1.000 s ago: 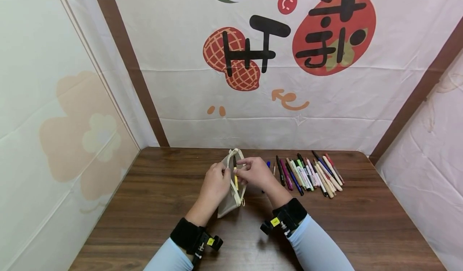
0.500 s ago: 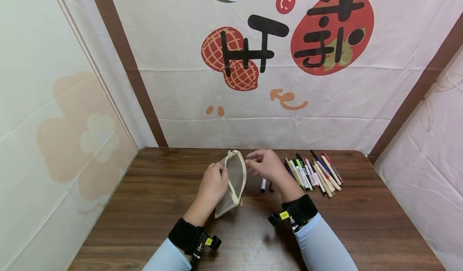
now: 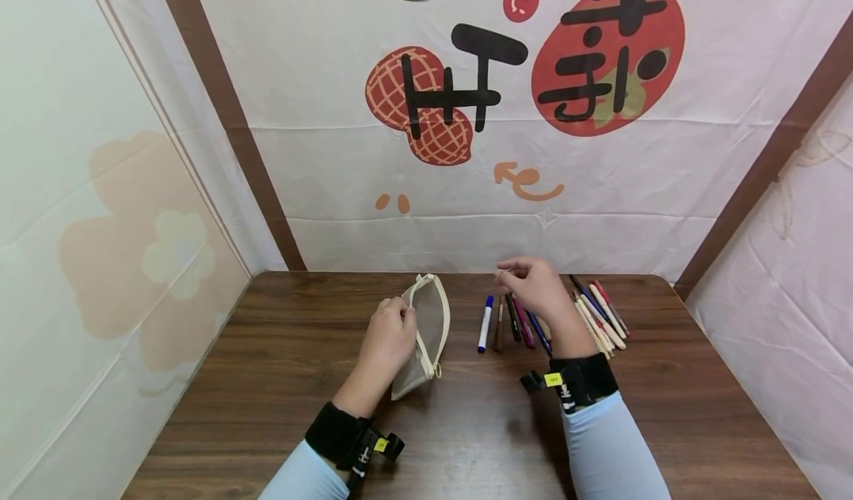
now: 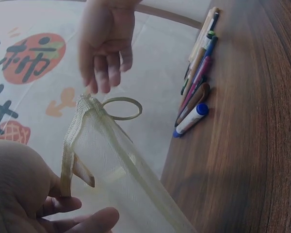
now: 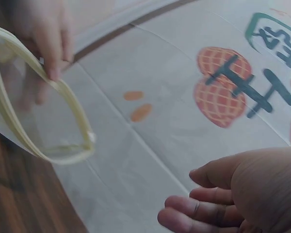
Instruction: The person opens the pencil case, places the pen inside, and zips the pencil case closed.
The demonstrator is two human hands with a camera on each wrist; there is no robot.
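Note:
A beige mesh pencil pouch stands on the brown table with its zip mouth open. My left hand pinches its left rim and holds it up. My right hand hovers empty above a row of several pens, fingers loosely curled. A blue-capped white marker and a brown pen lie just right of the pouch, also visible as the marker in the left wrist view. The pouch's mouth shows at the left of the right wrist view.
The wooden table is walled by white printed cloth at the back and on both sides. The table's near half and left part hold nothing but my forearms.
A pen held at the pouch mouth a second ago is no longer seen. My right hand left the pouch and moved right, to above the pen row. The left hand kept its hold.

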